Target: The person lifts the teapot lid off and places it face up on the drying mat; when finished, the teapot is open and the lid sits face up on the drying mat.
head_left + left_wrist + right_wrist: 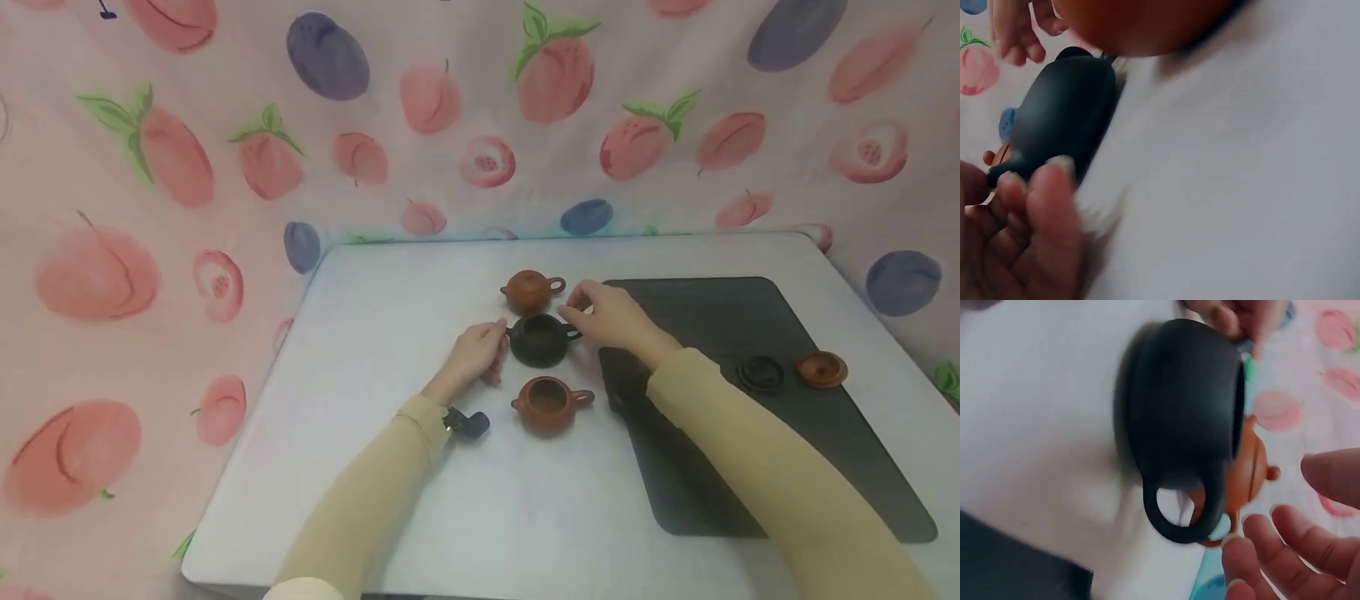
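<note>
A black teapot (pixel 539 352) without its lid stands on the white table, spout to the left and handle to the right. My left hand (pixel 478 348) pinches the spout (pixel 1007 170) between thumb and fingers. Beside the ring handle (pixel 1184 530) is my right hand (pixel 1297 550), apart from it, with thumb and fingers spread around nothing. Behind stands a lidded orange-brown teapot (pixel 528 292). Nearer the front is a reddish-brown teapot (pixel 550 421) with an uncovered mouth.
A dark mat (pixel 720 475) covers the table's right part, under my right forearm. On it lie a black lid (pixel 761 373) and a brown lid (pixel 821 369). Fruit-patterned cloth (pixel 420 167) hangs behind the table. My left wrist carries a small black device (pixel 468 423).
</note>
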A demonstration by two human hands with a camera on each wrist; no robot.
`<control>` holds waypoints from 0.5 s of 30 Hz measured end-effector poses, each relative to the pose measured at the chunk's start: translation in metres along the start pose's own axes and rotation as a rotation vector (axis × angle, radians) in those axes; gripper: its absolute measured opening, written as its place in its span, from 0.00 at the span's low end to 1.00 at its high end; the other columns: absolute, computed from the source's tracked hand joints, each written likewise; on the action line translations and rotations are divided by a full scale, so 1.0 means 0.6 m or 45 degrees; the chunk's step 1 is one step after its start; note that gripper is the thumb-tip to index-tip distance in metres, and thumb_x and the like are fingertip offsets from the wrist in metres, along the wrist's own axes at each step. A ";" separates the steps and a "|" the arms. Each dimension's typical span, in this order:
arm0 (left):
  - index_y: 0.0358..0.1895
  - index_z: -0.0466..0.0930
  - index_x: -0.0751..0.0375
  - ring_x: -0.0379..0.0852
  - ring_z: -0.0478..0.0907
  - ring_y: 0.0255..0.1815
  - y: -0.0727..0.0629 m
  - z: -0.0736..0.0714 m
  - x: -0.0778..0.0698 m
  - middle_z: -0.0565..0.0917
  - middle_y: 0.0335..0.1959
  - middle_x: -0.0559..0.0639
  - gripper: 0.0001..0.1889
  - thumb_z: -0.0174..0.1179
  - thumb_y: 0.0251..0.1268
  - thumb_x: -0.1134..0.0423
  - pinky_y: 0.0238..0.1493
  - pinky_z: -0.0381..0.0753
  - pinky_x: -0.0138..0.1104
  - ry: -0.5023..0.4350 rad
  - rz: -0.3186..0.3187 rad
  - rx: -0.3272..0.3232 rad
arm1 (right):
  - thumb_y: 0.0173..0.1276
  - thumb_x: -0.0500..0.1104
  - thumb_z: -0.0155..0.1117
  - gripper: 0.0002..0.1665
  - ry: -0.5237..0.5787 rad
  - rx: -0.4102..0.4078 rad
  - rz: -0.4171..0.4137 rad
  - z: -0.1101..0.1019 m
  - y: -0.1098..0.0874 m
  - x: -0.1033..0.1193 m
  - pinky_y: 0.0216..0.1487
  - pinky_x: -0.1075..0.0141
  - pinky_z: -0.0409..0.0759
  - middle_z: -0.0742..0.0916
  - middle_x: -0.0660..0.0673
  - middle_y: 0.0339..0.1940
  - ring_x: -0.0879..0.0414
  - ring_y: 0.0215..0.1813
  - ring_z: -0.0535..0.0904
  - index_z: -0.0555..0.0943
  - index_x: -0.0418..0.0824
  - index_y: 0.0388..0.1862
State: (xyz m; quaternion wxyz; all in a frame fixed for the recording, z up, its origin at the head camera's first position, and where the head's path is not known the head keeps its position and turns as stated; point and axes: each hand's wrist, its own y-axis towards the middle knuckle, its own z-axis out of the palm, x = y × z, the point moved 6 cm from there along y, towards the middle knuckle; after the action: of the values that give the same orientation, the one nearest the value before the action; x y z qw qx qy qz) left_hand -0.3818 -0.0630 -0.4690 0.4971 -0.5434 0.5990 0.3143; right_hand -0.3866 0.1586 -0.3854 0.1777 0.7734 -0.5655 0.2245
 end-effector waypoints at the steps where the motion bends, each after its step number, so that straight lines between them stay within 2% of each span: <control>1: 0.35 0.75 0.66 0.47 0.76 0.12 0.003 -0.002 -0.002 0.74 0.18 0.53 0.27 0.44 0.83 0.44 0.18 0.85 0.42 -0.011 -0.014 0.023 | 0.77 0.56 0.59 0.22 -0.019 0.018 -0.004 0.003 0.006 0.006 0.49 0.48 0.80 0.86 0.39 0.48 0.44 0.48 0.81 0.78 0.39 0.53; 5: 0.43 0.74 0.67 0.49 0.78 0.14 0.021 -0.017 -0.017 0.76 0.21 0.55 0.27 0.42 0.83 0.42 0.20 0.86 0.43 0.042 -0.019 0.069 | 0.77 0.55 0.58 0.24 -0.100 0.055 0.005 0.005 0.032 0.027 0.47 0.48 0.81 0.85 0.38 0.48 0.43 0.46 0.82 0.76 0.37 0.56; 10: 0.45 0.73 0.65 0.50 0.79 0.15 0.059 -0.036 -0.035 0.78 0.24 0.56 0.29 0.41 0.82 0.38 0.20 0.85 0.42 0.162 0.026 -0.009 | 0.78 0.56 0.58 0.23 -0.176 0.051 0.046 -0.003 0.073 0.050 0.45 0.50 0.80 0.84 0.38 0.43 0.44 0.43 0.80 0.74 0.37 0.53; 15: 0.42 0.73 0.63 0.51 0.80 0.17 0.088 -0.032 -0.028 0.79 0.26 0.57 0.29 0.40 0.82 0.37 0.21 0.86 0.42 0.130 0.026 -0.057 | 0.78 0.56 0.57 0.23 -0.191 0.053 0.060 0.012 0.113 0.056 0.45 0.52 0.79 0.83 0.38 0.40 0.43 0.42 0.78 0.74 0.35 0.50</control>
State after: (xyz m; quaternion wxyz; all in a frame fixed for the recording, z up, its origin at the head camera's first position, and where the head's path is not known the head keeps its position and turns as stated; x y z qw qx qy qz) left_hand -0.4391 -0.0635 -0.4560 0.4503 -0.5634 0.6221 0.3046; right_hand -0.4416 0.1077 -0.3716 0.1134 0.7781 -0.5905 0.1818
